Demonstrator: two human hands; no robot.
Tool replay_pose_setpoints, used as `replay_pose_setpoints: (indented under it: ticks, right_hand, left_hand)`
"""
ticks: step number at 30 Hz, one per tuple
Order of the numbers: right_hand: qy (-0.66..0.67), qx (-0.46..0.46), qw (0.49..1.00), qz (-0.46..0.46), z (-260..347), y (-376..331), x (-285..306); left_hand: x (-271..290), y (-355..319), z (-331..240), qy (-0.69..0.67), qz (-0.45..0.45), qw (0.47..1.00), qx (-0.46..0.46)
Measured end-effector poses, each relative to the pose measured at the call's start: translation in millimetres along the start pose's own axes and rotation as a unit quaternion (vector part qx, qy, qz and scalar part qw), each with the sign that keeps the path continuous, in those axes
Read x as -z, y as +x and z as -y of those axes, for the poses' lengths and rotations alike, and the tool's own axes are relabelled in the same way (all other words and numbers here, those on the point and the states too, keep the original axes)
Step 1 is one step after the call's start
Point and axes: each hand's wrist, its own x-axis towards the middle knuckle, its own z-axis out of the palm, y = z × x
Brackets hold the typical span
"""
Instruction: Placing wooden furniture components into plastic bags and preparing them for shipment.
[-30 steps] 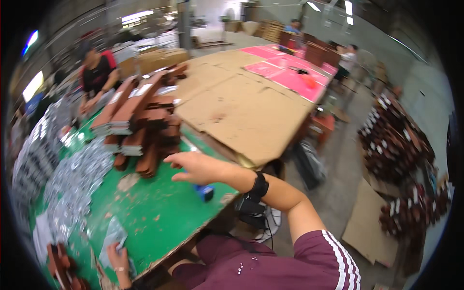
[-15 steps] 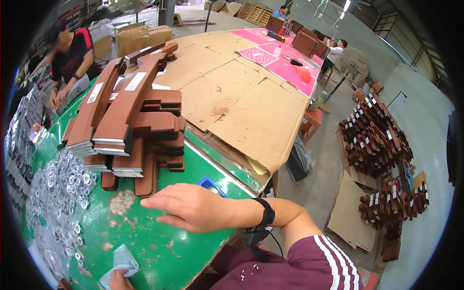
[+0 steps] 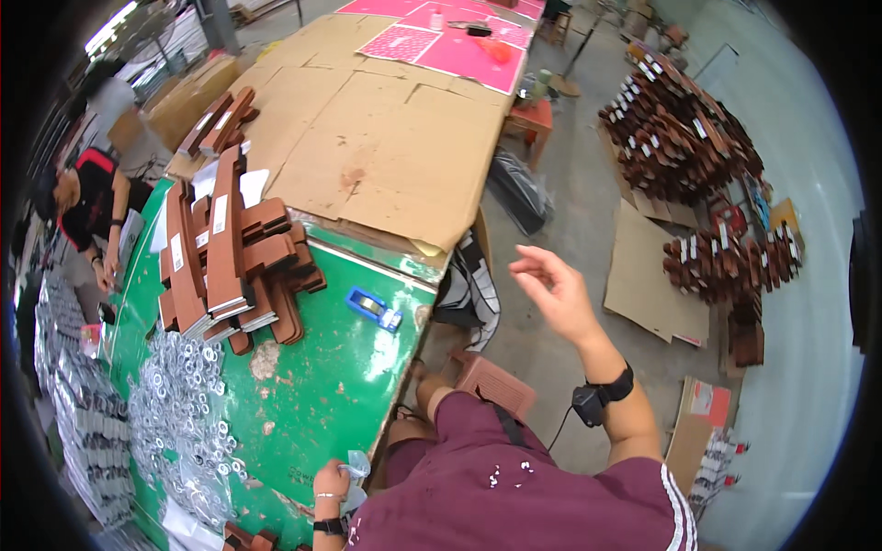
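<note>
Now, at the lower centre of the frame, the left hand [image 3: 331, 482] has its fingers closed on a piece of clear plastic [image 3: 355, 466], right by the edge of the green worktop [image 3: 308, 376]. And over right of centre, the right hand [image 3: 560, 298] hangs above the grey floor [image 3: 574, 220], fingers loosely spread! Left of centre, a blue tape dispenser [image 3: 374, 309] sits on the worktop, near a crisscross stack of brown bars [image 3: 186, 275]; heaped clear ring packets [image 3: 184, 395] glint at lower left.
</note>
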Motion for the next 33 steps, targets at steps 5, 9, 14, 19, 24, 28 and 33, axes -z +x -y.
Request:
replay_pose_setpoints:
  ticks: [5, 9, 14, 19, 24, 28, 33]
  right_hand:
    - [0.039, -0.114, 0.986, -0.114, -57.1, -96.8, 77.9]
    - [0.041, -0.177, 0.975, -0.130, -85.5, -135.6, 99.5]
    - [0.009, -0.208, 0.970, -0.124, -107.6, -133.6, 151.8]
    - [0.025, -0.227, 0.964, -0.134, -201.3, -136.7, 220.8]
    - [-0.012, -0.338, 0.933, -0.125, -322.4, -143.3, 323.9]
    - [-0.094, -0.381, 0.913, -0.111, -369.6, -109.2, 409.6]
    - [-0.039, -0.370, 0.915, -0.154, -378.9, -61.1, 528.7]
  left_hand:
    - [2.0, 17.4, -22.3, 0.095, 0.082, 0.991, -0.043]
    - [6.7, 35.9, -46.6, 0.112, 0.100, 0.986, -0.065]
    - [-14.3, 74.4, -99.4, 0.167, 0.165, 0.969, -0.081]
    - [-48.4, 103.5, -179.3, 0.236, 0.277, 0.929, -0.064]
    - [-100.3, 137.9, -271.7, 0.203, 0.304, 0.931, -0.012]
    - [-157.4, 182.2, -321.8, 0.245, 0.284, 0.926, 0.039]
    - [-185.0, 241.5, -484.8, 0.136, 0.276, 0.950, -0.043]
